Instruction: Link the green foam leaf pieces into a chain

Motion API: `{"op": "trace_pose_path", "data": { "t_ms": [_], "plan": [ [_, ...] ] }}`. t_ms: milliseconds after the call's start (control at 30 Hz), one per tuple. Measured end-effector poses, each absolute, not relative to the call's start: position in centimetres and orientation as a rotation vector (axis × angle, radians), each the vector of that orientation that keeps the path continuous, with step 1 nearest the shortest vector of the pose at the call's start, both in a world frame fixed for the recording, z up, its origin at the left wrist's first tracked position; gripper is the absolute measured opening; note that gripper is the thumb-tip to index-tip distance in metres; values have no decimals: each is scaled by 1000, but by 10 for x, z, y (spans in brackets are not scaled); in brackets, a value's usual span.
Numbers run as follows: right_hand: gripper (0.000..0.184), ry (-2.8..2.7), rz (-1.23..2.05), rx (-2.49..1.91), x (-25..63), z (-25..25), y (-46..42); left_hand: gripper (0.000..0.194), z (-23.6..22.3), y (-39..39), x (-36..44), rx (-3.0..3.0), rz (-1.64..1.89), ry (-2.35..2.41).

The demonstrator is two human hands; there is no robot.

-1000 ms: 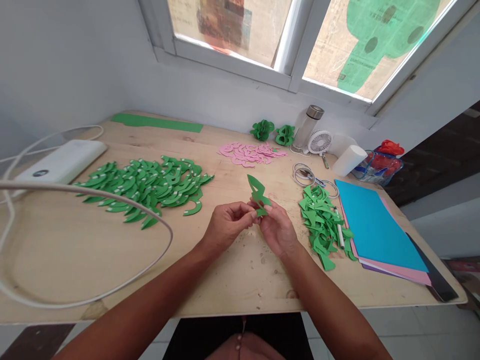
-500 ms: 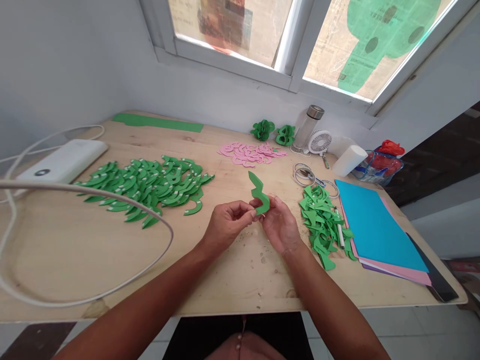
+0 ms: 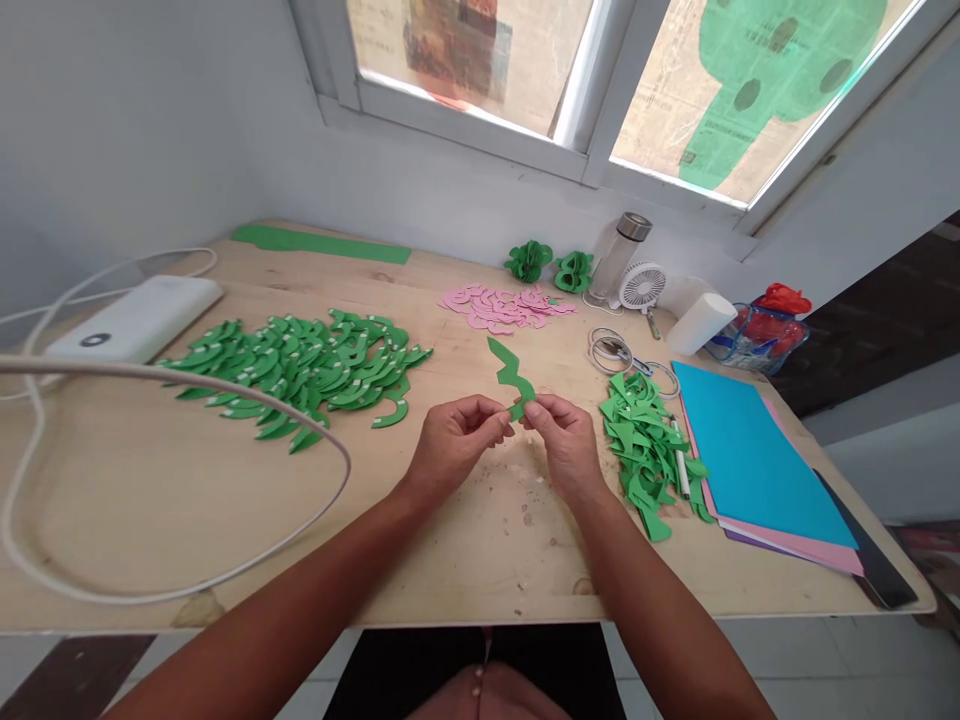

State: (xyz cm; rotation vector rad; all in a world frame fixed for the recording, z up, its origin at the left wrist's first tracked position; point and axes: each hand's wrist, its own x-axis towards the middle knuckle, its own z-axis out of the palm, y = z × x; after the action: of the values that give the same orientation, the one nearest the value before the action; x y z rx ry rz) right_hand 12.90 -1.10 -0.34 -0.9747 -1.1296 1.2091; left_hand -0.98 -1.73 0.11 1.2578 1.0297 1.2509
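Between my two hands is a curved green paper cutout (image 3: 510, 368), its pointed end rising up and away from me. My left hand (image 3: 463, 440) pinches its lower end between thumb and fingers. With thumb and fingers closed on its right curve, my right hand (image 3: 566, 440) holds it too. On the left lies a spread pile of green cutouts (image 3: 300, 365), many bearing small white patches. Over to the right is a heap of green paper pieces (image 3: 641, 440), with a white pen (image 3: 681, 460) lying across it.
Pink cutouts (image 3: 502, 308) lie toward the back, near two green paper balls (image 3: 529, 261), a bottle (image 3: 619, 255) and a small fan (image 3: 643, 286). Scissors (image 3: 637, 362) and coloured sheets (image 3: 757, 450) are at right. A white cable (image 3: 341, 490) loops over the left side.
My right hand has turned and closed its thumb onto the green cutout, where its palm was more open before. The cutout has tilted slightly to the left.
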Motion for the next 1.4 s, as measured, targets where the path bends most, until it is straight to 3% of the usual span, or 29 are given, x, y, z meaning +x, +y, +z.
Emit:
{"op": "trace_pose_path", "data": {
  "t_ms": [233,400,900,1233,1400],
  "plan": [
    [12,-1113,1182,-983,128,-6,-12,12,-2,-19,-10,1266,1282,958],
    [11,-1065,1215,-948,127,-5,-12,23,-5,-20,-10,1335,1327,915],
    [18,-962,1327,-914,123,-4,-15,10,2,-25,-10,1361,1371,888],
    [18,-930,1309,-911,123,-3,-14,23,-2,-26,-9,1371,1368,890],
    [18,-945,1304,-921,123,-3,-15,15,-2,-25,-10,1388,1369,935]
  ]
}}
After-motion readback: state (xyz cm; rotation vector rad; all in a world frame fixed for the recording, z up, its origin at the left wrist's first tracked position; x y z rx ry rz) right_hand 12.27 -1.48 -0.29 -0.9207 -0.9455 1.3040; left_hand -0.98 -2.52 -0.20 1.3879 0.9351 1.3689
